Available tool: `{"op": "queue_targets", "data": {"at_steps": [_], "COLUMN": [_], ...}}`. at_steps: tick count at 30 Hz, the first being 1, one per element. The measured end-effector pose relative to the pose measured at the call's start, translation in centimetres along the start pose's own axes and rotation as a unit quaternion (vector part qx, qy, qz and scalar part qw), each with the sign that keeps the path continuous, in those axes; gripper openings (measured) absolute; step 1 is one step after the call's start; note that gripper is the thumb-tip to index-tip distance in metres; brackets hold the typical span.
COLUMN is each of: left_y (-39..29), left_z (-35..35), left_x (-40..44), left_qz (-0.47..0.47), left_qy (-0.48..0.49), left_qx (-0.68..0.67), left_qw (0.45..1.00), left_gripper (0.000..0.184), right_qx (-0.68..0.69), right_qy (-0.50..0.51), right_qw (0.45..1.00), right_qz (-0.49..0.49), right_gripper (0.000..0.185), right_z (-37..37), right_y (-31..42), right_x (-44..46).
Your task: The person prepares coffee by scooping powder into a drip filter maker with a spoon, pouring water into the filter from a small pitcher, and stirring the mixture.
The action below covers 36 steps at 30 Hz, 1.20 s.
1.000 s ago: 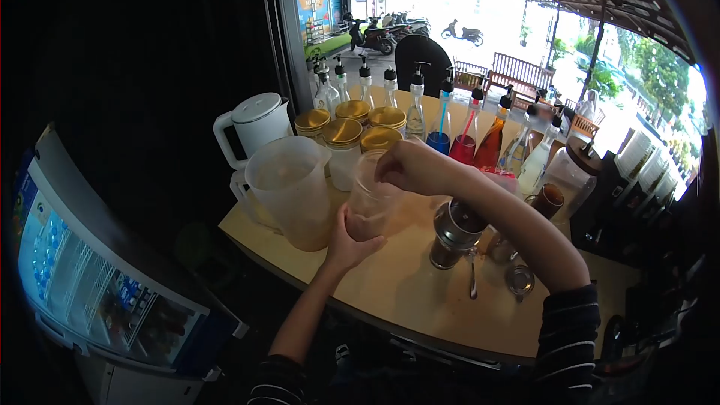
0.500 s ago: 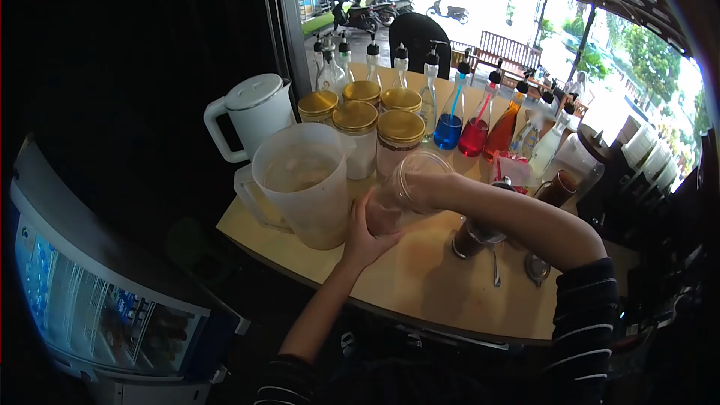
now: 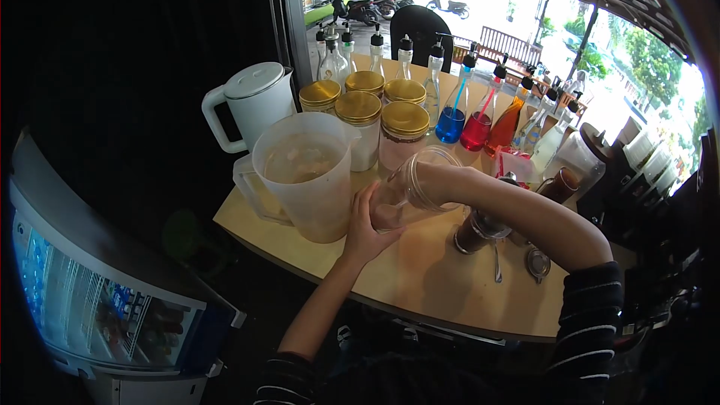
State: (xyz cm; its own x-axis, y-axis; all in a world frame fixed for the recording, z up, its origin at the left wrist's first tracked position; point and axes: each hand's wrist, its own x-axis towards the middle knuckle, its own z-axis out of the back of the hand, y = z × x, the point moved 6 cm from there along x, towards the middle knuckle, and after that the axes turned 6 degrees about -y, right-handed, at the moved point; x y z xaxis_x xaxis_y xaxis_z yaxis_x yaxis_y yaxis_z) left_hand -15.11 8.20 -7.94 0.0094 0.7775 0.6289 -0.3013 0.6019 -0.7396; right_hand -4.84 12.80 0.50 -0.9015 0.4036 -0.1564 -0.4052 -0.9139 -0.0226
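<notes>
A clear wide-mouthed jar (image 3: 444, 157) is tilted over the table, its mouth facing up and right. My left hand (image 3: 366, 226) is wrapped round the jar's lower end, thumb on the near side. My right hand (image 3: 401, 199) reaches through the mouth deep into the jar. Its fingers show only dimly through the wall, so whether they grip anything cannot be made out. Just left of the jar stands a large translucent pitcher (image 3: 307, 191) with liquid in it. Behind are several gold-lidded jars (image 3: 405, 139).
A white lidded jug (image 3: 261, 105) stands at the back left. Syrup bottles with pourers, one holding blue liquid (image 3: 450, 126), line the far edge. A dark-filled glass jar (image 3: 471, 234), spoon (image 3: 497, 264) and small metal lid (image 3: 537, 262) lie right. A glass-door fridge (image 3: 105, 307) is lower left.
The view has shifted slightly. My right hand stays inside the jar while my left keeps its hold; the jar's tilt looks nearly the same.
</notes>
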Motion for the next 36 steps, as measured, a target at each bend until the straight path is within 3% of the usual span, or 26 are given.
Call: {"op": "queue_targets", "data": {"at_steps": [1,8,10,11,17,20,23,25,28,36], "left_y": [0.0,-0.2,-0.2,-0.1,-0.1,0.0,0.2,0.1,-0.2,-0.2], "left_z": [0.0,0.0,0.0,0.0,-0.1,-0.1,-0.2,-0.2,-0.1,-0.2], "left_x": [0.0,0.0,0.0,0.0,0.0,-0.1,0.0,0.0,0.0,-0.1], "left_qz": [-0.002,-0.014,-0.007,0.001,-0.006,-0.001,0.0,0.002,0.002,0.006], "left_qy": [-0.003,-0.014,-0.011,-0.008,-0.015,-0.015,-0.016,-0.015,-0.017,-0.015], "left_qx": [0.0,0.004,0.007,0.009,0.013,0.01,0.007,0.007,0.01,0.023], "left_qw": [1.0,1.0,1.0,1.0,1.0,1.0,1.0,1.0,1.0,1.0], "left_gripper": [0.098,0.097,0.097,0.097,0.098,0.098,0.098,0.098,0.099,0.098], "right_qx": [0.031,-0.028,0.095,0.095,0.052,0.018,0.092,0.137,0.149,0.235], "right_qy": [0.065,0.02,0.071,0.07,0.01,0.023,-0.048,-0.055,-0.095,-0.107], "right_qw": [0.996,0.999,0.988,0.988,0.999,1.0,0.994,0.982,0.981,0.96], "right_qz": [-0.05,0.03,-0.095,-0.096,0.009,0.007,-0.036,-0.115,-0.08,-0.111], "right_gripper": [0.035,0.03,0.027,0.027,0.024,0.022,0.019,0.014,0.014,0.017], "right_z": [0.4,-0.6,0.4,0.5,0.1,1.3,2.9,2.6,3.8,7.6], "right_y": [0.4,-0.1,0.0,-0.1,-0.6,0.3,0.4,-0.7,0.0,1.2], "right_x": [0.0,0.1,-0.1,-0.1,-0.5,-1.0,-1.7,-1.9,-2.5,-5.1]}}
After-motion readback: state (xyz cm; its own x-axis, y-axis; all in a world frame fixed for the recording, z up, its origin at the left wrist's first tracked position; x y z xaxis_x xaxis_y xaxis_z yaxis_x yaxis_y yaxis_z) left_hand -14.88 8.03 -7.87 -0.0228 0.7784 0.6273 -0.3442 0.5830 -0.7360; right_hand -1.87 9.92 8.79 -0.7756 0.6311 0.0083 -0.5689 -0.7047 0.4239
